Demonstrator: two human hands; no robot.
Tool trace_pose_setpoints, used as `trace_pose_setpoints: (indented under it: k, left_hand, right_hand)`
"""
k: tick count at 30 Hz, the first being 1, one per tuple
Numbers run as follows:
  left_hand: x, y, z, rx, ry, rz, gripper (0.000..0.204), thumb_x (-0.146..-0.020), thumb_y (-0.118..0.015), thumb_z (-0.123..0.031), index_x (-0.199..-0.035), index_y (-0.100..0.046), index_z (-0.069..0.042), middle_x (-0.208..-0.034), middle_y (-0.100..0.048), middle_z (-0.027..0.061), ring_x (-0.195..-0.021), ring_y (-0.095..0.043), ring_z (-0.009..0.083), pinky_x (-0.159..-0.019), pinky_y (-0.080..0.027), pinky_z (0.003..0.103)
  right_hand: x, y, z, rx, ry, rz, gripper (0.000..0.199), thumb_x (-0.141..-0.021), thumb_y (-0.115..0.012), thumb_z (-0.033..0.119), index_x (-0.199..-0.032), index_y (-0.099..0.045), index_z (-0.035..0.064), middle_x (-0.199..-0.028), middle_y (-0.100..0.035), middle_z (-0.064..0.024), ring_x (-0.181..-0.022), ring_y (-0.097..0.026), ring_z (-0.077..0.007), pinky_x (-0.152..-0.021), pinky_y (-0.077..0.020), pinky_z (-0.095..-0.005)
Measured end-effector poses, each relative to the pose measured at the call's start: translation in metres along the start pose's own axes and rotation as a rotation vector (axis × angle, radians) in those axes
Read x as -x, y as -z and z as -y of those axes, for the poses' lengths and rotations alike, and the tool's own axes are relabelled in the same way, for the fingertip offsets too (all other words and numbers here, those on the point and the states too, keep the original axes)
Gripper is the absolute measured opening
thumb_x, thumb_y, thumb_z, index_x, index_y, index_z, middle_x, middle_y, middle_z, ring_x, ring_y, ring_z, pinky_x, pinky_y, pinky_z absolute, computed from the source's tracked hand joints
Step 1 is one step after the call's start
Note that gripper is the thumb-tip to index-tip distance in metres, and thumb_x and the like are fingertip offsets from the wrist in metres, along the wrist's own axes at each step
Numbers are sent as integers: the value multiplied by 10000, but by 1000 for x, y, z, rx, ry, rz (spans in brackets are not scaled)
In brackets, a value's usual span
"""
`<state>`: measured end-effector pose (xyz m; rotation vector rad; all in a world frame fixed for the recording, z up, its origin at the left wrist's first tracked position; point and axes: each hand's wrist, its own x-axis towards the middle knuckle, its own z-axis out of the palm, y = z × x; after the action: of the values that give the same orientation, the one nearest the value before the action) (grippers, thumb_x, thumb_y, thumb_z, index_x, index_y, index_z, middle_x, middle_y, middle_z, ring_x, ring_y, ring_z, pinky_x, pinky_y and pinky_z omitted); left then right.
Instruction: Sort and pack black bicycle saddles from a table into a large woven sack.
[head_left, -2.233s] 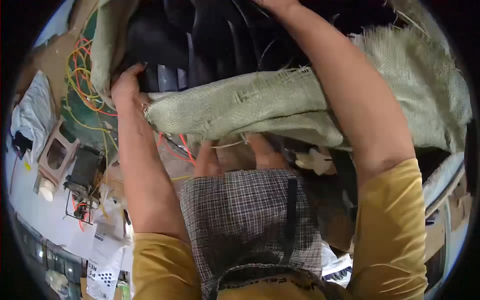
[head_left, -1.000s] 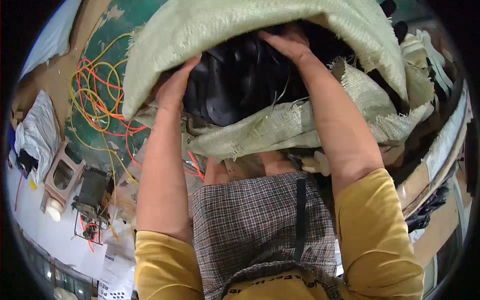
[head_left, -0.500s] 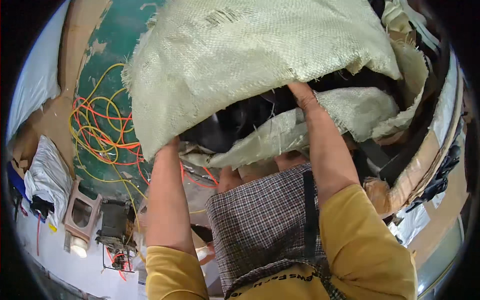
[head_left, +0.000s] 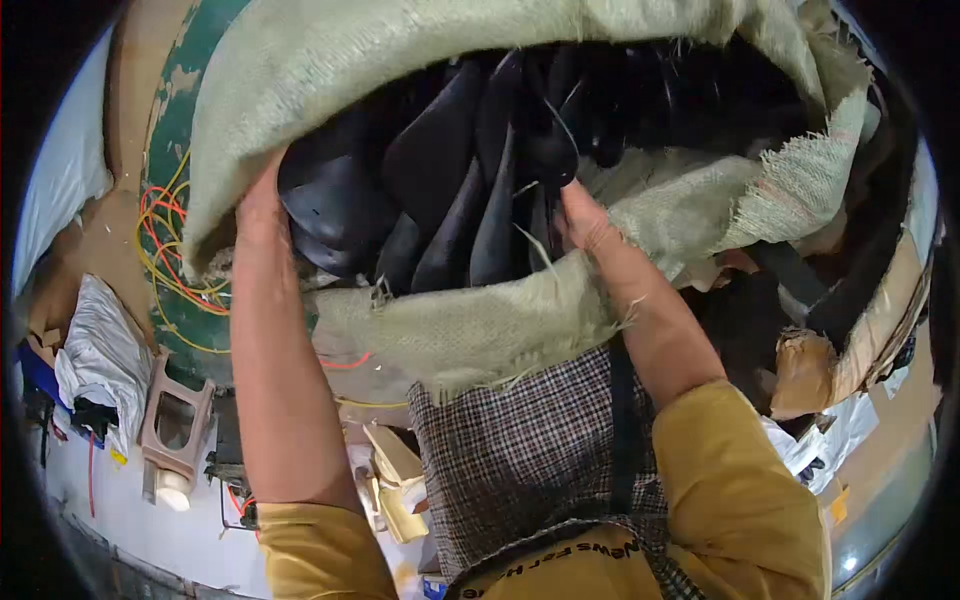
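Observation:
A wide, pale green woven sack point(head_left: 330, 70) with frayed edges gapes in front of me. Packed inside it are several smooth black curved pieces point(head_left: 435, 140), standing side by side and slightly glossy. My left hand point(head_left: 262, 190) reaches in at the sack's left side, against the outermost black pieces; its fingers are hidden behind them and the sack's edge. On the other side of the bundle, my right hand point(head_left: 582, 212) touches the pieces, with its fingertips out of sight among them. The near flap of the sack point(head_left: 480, 330) hangs below the pieces, over my checked apron point(head_left: 520, 430).
Orange and yellow hoses point(head_left: 170, 250) lie coiled on the green floor at left. Nearby are a beige plastic stool point(head_left: 180, 415) and a whitish bag point(head_left: 100, 350). A torn cardboard-edged container point(head_left: 860, 320) curves along the right. Pale scraps point(head_left: 395, 485) lie beside my apron.
The sack's upper flap has moved up and back, and the mouth is much wider, baring the black pieces. My left hand has shifted left and upward; the near flap now hangs toward me.

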<state>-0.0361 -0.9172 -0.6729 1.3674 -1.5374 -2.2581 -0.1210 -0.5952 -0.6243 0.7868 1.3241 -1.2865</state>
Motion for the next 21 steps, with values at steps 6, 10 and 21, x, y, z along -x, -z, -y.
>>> trace_pose_setpoints:
  k: [6, 10, 21]
  left_hand:
    - [44, -5, 23, -136, 245, -65, 695, -790, -680, -292, -1352, -332, -74, -1343, -408, 82, -1214, -405, 261, -1006, -355, 398]
    - [35, 4, 6, 114, 452, 42, 619, -794, -675, -284, -1304, -402, -61, -1240, -508, 102, -1103, -512, 254, -944, -417, 383]
    - [93, -19, -37, 247, 559, 117, 561, -798, -670, -278, -1266, -450, -61, -1165, -557, 123, -1032, -558, 252, -899, -448, 380]
  right_hand:
    - [-4, 24, -8, -231, 77, 113, 844, -785, -502, 649, -1369, -327, 65, -1380, -371, -71, -1249, -347, -209, -1054, -244, -337]
    - [18, 11, 3, -181, 31, 22, 800, -821, -509, 588, -1360, -330, 25, -1374, -369, -82, -1244, -345, -203, -1046, -244, -314]
    - [111, -6, 22, 189, 561, 26, 988, -675, -767, 205, -1405, -130, 12, -1338, -362, -138, -1226, -360, -220, -1031, -279, -335]
